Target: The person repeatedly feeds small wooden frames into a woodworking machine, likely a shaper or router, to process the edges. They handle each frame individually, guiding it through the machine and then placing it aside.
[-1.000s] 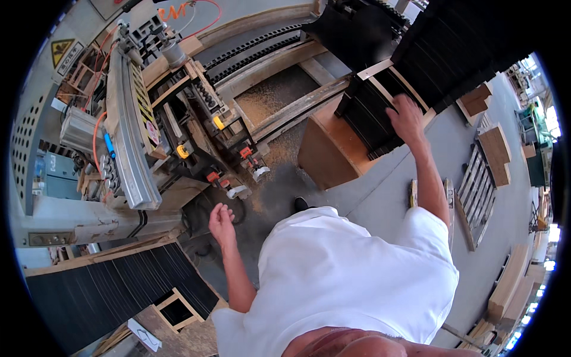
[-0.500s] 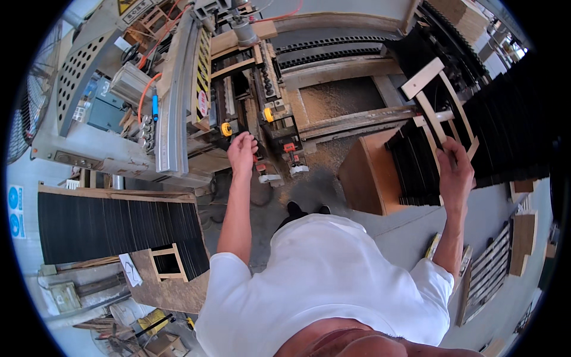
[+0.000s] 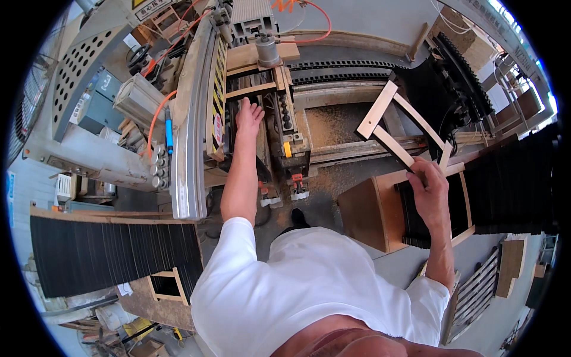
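Note:
My right hand (image 3: 431, 187) grips a small wooden frame (image 3: 377, 111) by one corner. The frame is pale on its face with dark edges, and hangs tilted between the machine and the stack of frames on the right. My left hand (image 3: 250, 119) reaches into the machine (image 3: 269, 53), fingers stretched out and holding nothing. Just beyond its fingertips lies another wooden frame (image 3: 253, 91), set in the machine below a metal cylinder. Whether the fingertips touch that frame I cannot tell.
A long row of dark-edged frames (image 3: 511, 190) stands on the right beside a brown wooden box (image 3: 369, 214). Another dark row (image 3: 107, 253) rests at the left. A metal beam with a striped warning strip (image 3: 218, 89) borders my left arm. Sawdust (image 3: 333, 122) lies under the rails.
My right hand has carried the wooden frame away from the right-hand stack, leftward. My left hand has reached farther into the machine, and its curled fingers have straightened.

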A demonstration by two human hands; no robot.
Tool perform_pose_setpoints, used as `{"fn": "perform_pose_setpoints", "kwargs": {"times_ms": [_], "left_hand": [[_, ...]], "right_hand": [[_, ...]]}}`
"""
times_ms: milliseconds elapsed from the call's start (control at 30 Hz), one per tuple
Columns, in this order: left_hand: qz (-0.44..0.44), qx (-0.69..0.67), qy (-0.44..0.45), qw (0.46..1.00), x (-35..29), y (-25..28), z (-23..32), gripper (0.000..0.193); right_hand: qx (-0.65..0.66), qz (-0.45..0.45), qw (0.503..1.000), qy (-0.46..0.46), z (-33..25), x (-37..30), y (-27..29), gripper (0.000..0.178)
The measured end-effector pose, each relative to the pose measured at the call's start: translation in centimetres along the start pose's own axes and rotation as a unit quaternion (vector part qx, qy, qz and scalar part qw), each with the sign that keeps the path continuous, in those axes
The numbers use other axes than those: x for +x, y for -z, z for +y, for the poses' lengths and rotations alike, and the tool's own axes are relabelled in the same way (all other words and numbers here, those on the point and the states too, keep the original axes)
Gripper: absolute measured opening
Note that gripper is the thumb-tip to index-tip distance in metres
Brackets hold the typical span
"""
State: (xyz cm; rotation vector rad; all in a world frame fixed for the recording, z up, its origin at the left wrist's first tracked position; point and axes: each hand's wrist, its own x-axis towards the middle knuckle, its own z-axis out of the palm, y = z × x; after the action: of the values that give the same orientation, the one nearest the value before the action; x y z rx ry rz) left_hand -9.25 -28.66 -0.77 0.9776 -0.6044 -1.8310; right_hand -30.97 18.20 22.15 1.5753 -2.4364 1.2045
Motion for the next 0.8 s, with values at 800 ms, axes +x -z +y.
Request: {"fn": "perform_pose_setpoints", "kwargs": {"times_ms": [800], "left_hand": [[-0.107, -0.190, 0.025, 0.976, -4.8, 1.9, -2.1, 0.021]], "right_hand": [[0.029, -0.168, 0.920, 0.352, -3.3, 21.8, -31.4, 0.012]]}}
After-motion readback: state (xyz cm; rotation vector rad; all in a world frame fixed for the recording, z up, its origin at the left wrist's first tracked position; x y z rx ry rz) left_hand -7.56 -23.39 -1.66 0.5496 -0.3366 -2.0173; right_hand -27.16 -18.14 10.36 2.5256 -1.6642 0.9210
